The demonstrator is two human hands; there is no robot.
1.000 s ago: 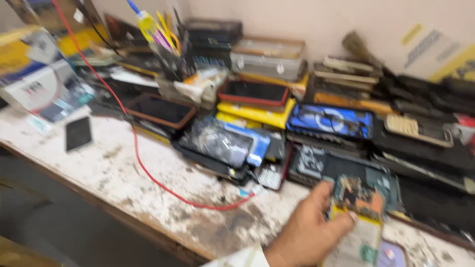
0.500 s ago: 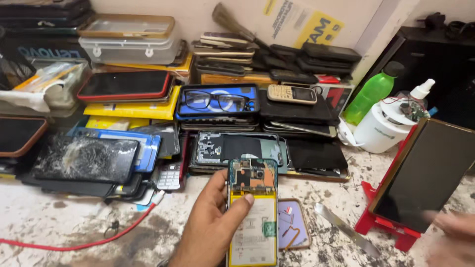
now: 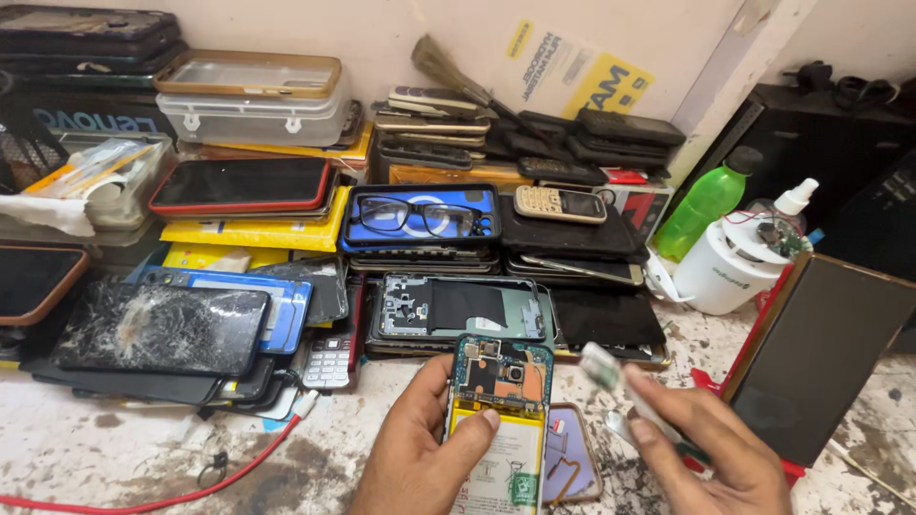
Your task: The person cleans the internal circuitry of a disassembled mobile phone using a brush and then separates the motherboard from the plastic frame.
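The opened phone (image 3: 500, 410) sits at the near centre of the counter (image 3: 114, 448), back cover off, so that the circuit board at its far end and the yellow battery below it face up toward the camera. The left hand (image 3: 420, 458) has it in a closed grip: the thumb lies across the upper edge of the battery and the fingers wrap the left side from beneath, which keeps the internals level and exposed.

The right hand (image 3: 706, 448) hovers just right of the phone. Its grip is closed on a slim, pale tool (image 3: 620, 386), blurred, whose tip points toward the phone's upper right corner. The tool's exact kind cannot be told.

A small transparent phone case (image 3: 571, 458) lies on the counter just beside the phone, partly under it. Right of the hands, a dark tablet (image 3: 821, 353) leans tilted on a red stand (image 3: 763, 458).

Beyond the phone lies a second opened device (image 3: 458, 310), and further left a tablet with a shattered screen (image 3: 157, 329). A pair of spectacles (image 3: 420, 215) rests on a blue phone cover on top of a stack. At the far left, a clear lidded plastic box (image 3: 253, 110) sits on the piles; its contents cannot be made out. At the far right stand a green bottle (image 3: 701, 205) and a white tub (image 3: 730, 272) with small parts on its lid. A red cable (image 3: 191, 482) runs along the near left counter.
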